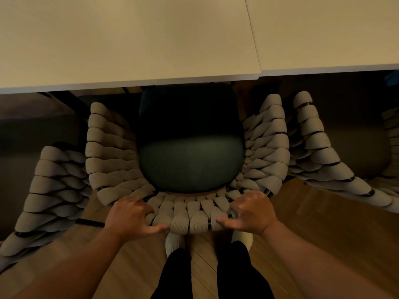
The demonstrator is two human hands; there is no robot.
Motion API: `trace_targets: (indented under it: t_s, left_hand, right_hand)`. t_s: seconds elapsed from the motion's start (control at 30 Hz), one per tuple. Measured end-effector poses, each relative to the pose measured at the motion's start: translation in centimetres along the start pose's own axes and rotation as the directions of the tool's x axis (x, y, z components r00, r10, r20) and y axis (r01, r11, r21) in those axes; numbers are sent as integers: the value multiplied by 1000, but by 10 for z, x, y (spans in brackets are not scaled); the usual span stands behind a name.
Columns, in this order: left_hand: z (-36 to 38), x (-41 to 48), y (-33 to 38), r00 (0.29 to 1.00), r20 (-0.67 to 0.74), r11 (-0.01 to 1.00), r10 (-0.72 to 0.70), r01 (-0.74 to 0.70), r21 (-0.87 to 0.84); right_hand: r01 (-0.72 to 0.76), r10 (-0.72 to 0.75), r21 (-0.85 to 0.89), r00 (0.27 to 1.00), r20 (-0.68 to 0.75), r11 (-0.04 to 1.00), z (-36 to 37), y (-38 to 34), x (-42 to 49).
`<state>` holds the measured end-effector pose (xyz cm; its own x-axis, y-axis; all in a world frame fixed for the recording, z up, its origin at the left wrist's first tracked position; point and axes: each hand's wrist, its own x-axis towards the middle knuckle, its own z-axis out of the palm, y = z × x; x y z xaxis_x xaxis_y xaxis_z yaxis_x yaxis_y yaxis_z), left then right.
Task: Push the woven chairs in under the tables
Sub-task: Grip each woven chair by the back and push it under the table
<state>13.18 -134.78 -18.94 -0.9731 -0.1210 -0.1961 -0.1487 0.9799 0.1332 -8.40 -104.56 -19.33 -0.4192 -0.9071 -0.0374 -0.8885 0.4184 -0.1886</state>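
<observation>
Chair [187, 221] sits straight ahead of the person, centred btwn both hands, its front tucked under table [129, 39] edge; depth axis points at the table. Left hand [131, 216] & right hand [250, 212] both clasp the chunky woven back rim, equally near. Rope weave thick, soft-looking; seat cushion [190, 165] dark, rounded.

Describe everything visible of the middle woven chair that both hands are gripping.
The middle woven chair has a curved back and sides of thick beige rope loops over a dark frame, around a rounded dark green seat cushion. Its front edge sits under the pale tabletop. The left hand and right hand grip its back rim. Similar chairs flank it.
</observation>
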Motion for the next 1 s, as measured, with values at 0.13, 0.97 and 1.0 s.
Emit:
trace_targets:
  t_s: [0.13, 0.97, 1.0]
  left_hand:
    - [0, -1, 1, 1000, 4, 1000, -18, 18, 23]
    - [-116, -128, 13, 802, 567, 833, -189, 436, -339]
    - [-115, -141, 9, 796, 564, 810, -220, 471, -349]
  right_hand:
    - [-13, 13, 3, 999, 37, 1000, 2, 1, 0]
    - [-609, 317, 319, 708, 631, 726, -128, -159, -15]
    - [-600, 299, 330, 713, 635, 729, -129, -167, -15]
